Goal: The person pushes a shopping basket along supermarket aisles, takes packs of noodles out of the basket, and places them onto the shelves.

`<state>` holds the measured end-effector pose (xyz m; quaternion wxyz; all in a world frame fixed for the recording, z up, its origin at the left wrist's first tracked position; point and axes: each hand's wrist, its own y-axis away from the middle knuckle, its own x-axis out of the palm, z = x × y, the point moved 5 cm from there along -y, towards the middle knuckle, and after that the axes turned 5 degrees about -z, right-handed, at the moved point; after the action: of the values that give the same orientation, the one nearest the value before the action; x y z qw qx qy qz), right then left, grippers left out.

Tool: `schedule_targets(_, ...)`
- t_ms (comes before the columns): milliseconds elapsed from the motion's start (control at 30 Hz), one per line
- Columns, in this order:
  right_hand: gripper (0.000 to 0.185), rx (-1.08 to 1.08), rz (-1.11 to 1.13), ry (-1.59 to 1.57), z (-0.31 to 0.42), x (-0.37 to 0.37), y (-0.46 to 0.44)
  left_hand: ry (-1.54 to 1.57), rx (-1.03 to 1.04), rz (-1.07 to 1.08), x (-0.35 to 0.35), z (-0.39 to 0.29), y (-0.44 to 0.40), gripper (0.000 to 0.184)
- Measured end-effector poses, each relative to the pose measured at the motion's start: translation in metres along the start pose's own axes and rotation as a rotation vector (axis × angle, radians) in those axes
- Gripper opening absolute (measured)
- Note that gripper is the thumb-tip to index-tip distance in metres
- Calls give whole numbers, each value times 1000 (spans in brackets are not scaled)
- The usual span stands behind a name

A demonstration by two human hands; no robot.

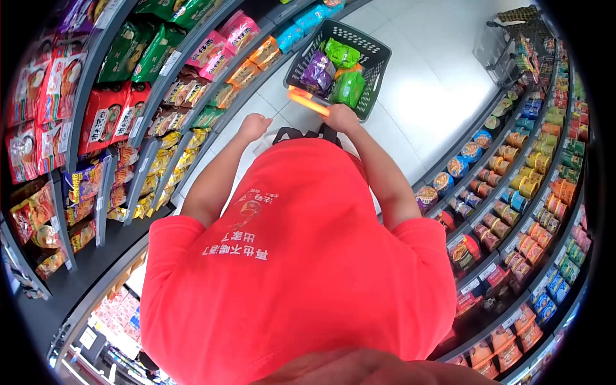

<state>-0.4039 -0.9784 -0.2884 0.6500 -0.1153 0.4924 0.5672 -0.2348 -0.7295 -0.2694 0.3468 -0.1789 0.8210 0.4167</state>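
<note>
My right hand [342,118] is closed round the orange handle [309,101] of a dark perforated shopping basket [378,59]. Inside the basket lie a purple packet [318,72], a bright green packet [342,54] at the far side, another green packet [348,88] nearer me, and something orange partly covered between them. My left hand [256,126] is curled into a loose fist in front of me, beside the left shelf, and nothing shows in it.
Shelves of bagged instant noodles [212,51] rise close on my left. On my right, curved shelves hold rows of cup and bowl noodles [471,151]. A shopping cart [504,48] stands at the far right on the pale tiled floor [410,96].
</note>
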Motion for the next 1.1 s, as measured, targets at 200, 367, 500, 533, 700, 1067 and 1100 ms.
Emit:
schedule_targets(200,47,-18,35,62,40,3,-10,334,-135,-101,-15,66,11,47)
schedule_targets(367,47,137,-39,138,84,21,-10,716,-276,-222,15,156,59,20)
schedule_targets(500,44,215,-79,136,87,30,0,733,-326,-150,45,242,98,12)
schedule_targets(533,44,230,-62,147,91,29,5,729,-381,-108,47,259,112,11)
schedule_targets(700,42,232,-113,201,106,34,24,524,-410,-89,49,333,145,13)
schedule_targets(1067,62,237,90,-259,101,45,41,543,-365,-77,8,269,95,12)
schedule_targets(1100,66,289,158,-417,100,43,39,408,-262,-77,9,258,88,12)
